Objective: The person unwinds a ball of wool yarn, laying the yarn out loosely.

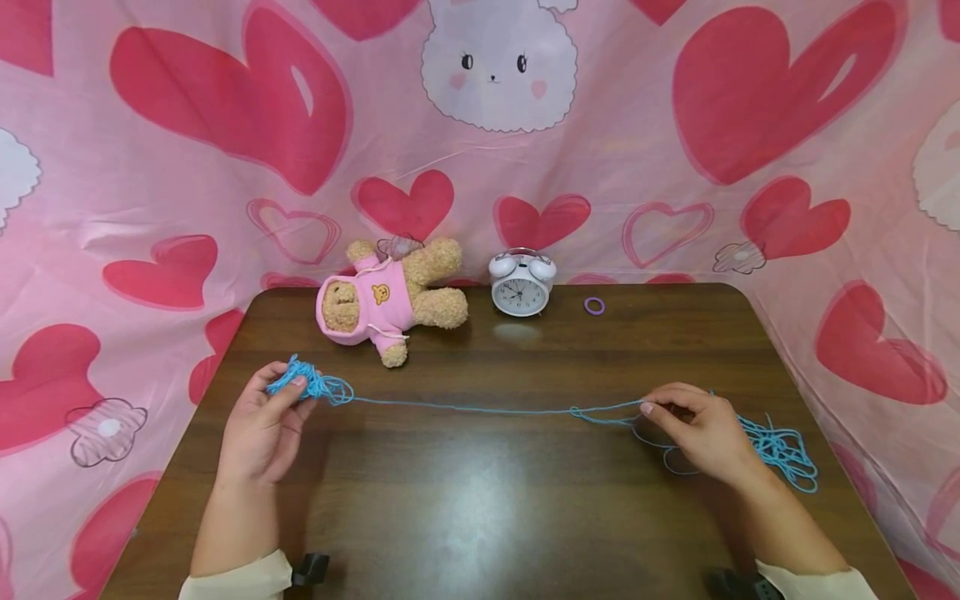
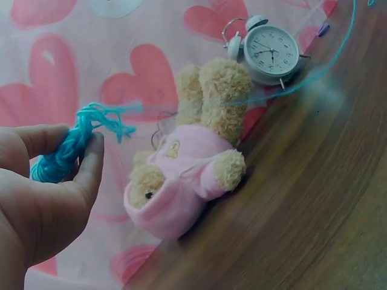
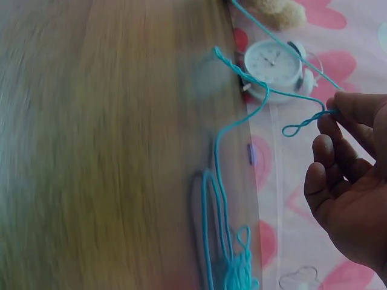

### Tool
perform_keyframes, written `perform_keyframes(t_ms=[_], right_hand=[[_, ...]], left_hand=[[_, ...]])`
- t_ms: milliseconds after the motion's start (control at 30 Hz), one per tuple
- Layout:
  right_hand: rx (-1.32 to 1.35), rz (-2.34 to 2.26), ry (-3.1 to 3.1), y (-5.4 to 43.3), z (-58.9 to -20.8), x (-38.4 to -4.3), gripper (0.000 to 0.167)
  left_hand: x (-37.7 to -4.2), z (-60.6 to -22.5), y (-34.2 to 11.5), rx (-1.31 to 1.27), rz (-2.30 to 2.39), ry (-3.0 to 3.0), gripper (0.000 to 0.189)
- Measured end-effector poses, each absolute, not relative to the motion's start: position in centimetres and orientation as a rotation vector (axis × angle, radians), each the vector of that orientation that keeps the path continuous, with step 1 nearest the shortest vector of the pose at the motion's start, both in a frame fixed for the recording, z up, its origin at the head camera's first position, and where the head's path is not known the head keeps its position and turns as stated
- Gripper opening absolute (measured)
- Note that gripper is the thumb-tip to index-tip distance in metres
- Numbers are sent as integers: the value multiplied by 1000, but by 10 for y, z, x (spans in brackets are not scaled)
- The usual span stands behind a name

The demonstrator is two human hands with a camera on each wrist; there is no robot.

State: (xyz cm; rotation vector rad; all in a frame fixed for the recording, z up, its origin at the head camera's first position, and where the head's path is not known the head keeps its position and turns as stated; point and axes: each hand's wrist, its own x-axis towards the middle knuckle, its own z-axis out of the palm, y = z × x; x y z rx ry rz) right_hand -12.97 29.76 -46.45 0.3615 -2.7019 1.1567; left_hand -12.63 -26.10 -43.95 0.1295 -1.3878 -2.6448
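Note:
In my left hand [image 1: 264,429] I grip a bunched bundle of blue yarn [image 1: 315,385] between thumb and fingers, raised over the table's left side. A single yarn strand [image 1: 465,408] runs from it across to the right, nearly straight. My right hand [image 1: 705,429] pinches that strand between thumb and fingertips. Short twisted loops [image 3: 302,125] hang by the right fingertips, and a slack strand drops from there. A loose heap of the same blue yarn [image 1: 783,454] lies on the table beside the right wrist.
A teddy bear [image 1: 390,296] in a pink hoodie lies on its back at the table's back left. Right of it stands a white twin-bell alarm clock [image 1: 520,287], then a small purple ring [image 1: 594,306]. A pink heart-patterned cloth [image 1: 600,167] hangs behind the brown table [image 1: 465,517].

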Motion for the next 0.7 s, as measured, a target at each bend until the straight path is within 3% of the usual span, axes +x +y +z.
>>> perform_keyframes(t_ms=[700], right_hand=[[78, 1076, -2686, 376, -446, -104, 11]], left_hand=[[-117, -439, -282, 108, -2639, -1266, 23]])
